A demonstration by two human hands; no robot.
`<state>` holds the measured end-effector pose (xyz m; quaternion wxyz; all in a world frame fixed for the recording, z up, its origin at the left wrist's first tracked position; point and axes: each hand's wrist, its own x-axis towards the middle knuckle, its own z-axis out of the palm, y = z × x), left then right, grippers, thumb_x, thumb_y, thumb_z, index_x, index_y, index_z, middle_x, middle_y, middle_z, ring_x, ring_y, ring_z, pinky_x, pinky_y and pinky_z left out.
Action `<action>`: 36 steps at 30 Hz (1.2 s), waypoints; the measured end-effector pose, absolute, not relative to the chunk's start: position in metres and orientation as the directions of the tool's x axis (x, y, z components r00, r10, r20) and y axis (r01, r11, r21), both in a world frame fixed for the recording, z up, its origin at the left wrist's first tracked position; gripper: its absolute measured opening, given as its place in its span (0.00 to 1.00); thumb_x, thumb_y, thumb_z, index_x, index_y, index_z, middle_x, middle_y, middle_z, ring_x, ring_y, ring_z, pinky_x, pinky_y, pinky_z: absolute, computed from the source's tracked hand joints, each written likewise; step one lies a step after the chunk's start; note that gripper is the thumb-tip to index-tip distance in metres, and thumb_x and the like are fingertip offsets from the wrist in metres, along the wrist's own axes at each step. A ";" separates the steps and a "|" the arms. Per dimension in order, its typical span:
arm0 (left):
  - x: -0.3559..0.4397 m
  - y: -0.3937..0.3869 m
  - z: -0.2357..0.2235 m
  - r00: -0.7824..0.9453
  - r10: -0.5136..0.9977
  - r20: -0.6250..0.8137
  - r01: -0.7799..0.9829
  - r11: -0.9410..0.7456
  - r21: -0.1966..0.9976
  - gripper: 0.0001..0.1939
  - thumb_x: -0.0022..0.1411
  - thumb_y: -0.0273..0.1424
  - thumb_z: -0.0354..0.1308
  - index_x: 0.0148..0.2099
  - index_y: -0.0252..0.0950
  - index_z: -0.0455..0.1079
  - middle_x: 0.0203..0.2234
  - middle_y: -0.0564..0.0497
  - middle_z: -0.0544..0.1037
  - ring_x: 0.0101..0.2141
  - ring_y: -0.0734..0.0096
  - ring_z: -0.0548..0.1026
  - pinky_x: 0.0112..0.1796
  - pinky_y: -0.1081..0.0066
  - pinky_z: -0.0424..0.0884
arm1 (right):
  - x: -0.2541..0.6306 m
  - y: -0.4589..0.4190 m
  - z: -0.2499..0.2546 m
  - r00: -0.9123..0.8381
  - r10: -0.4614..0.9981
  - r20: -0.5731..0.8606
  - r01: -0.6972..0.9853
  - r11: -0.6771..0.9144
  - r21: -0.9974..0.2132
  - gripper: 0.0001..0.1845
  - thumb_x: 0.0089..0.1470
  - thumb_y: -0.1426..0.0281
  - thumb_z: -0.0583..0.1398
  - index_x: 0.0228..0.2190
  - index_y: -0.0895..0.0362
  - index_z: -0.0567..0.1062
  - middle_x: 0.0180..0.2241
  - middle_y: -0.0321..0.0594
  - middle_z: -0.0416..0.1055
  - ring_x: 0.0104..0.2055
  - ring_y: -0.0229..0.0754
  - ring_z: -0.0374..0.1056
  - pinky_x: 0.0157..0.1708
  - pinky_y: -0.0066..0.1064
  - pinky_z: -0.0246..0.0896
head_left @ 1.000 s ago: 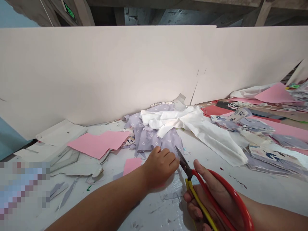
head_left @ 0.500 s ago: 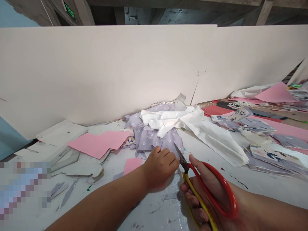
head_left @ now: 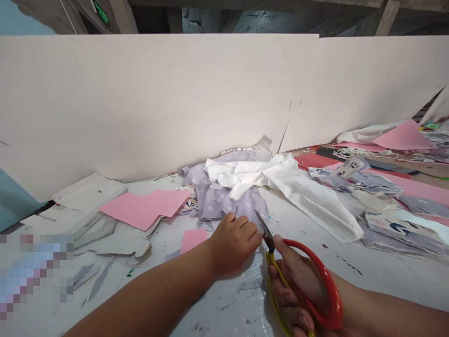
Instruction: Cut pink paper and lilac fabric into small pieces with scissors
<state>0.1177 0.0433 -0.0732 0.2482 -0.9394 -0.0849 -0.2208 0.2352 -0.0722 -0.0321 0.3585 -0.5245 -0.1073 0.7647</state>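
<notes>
left hand point(head_left: 233, 245): curled, pinching lilac fabric point(head_left: 219, 201) at centre | right hand point(head_left: 298, 285): gripping scissors point(head_left: 271, 276), blades point(head_left: 262, 227) just beside left hand | risk: fabric slipping, blades nicking left hand

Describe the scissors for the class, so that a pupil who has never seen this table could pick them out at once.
Below a tall pale board lies a white work table with heaps of cloth on it. At the front edge of the view, a person's right hand grips the scissors, blades pointing towards a lilac flowered cloth. One handle is red and the other yellow, unlike the flat cloth and pink sheets nearby.
</notes>
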 end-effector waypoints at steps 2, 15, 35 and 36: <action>0.118 0.044 -0.073 0.884 0.047 0.466 0.269 -0.865 -0.423 0.05 0.54 0.22 0.45 0.31 0.35 0.60 0.21 0.53 0.62 0.25 0.71 0.59 0.25 0.68 0.46 | 0.235 -0.073 -0.032 -0.187 0.649 -0.737 -0.444 -0.725 -0.526 0.24 0.50 0.49 0.45 0.18 0.56 0.58 0.07 0.27 0.51 0.06 0.30 0.46 0.08 0.23 0.54; 0.117 0.045 -0.075 0.874 0.032 0.485 0.254 -0.881 -0.399 0.05 0.54 0.22 0.44 0.31 0.34 0.60 0.22 0.52 0.63 0.26 0.71 0.58 0.26 0.67 0.48 | 0.241 -0.075 -0.033 -0.304 0.642 -0.704 -0.486 -0.740 -0.465 0.23 0.45 0.49 0.52 0.21 0.57 0.61 0.13 0.29 0.55 0.11 0.29 0.50 0.10 0.21 0.51; 0.116 0.045 -0.073 0.866 0.029 0.499 0.267 -0.870 -0.413 0.05 0.54 0.22 0.44 0.29 0.35 0.58 0.21 0.53 0.62 0.25 0.71 0.58 0.25 0.67 0.46 | 0.252 -0.060 -0.027 -0.295 0.621 -0.726 -0.370 -0.775 -0.512 0.31 0.40 0.40 0.47 0.21 0.57 0.61 0.15 0.30 0.55 0.12 0.30 0.50 0.12 0.23 0.50; 0.116 0.044 -0.073 0.863 0.034 0.503 0.274 -0.869 -0.411 0.05 0.54 0.22 0.44 0.29 0.35 0.58 0.21 0.53 0.62 0.25 0.71 0.57 0.25 0.67 0.46 | 0.253 -0.061 -0.028 -0.296 0.624 -0.723 -0.372 -0.773 -0.514 0.31 0.39 0.40 0.47 0.22 0.57 0.61 0.15 0.30 0.55 0.12 0.29 0.50 0.12 0.23 0.50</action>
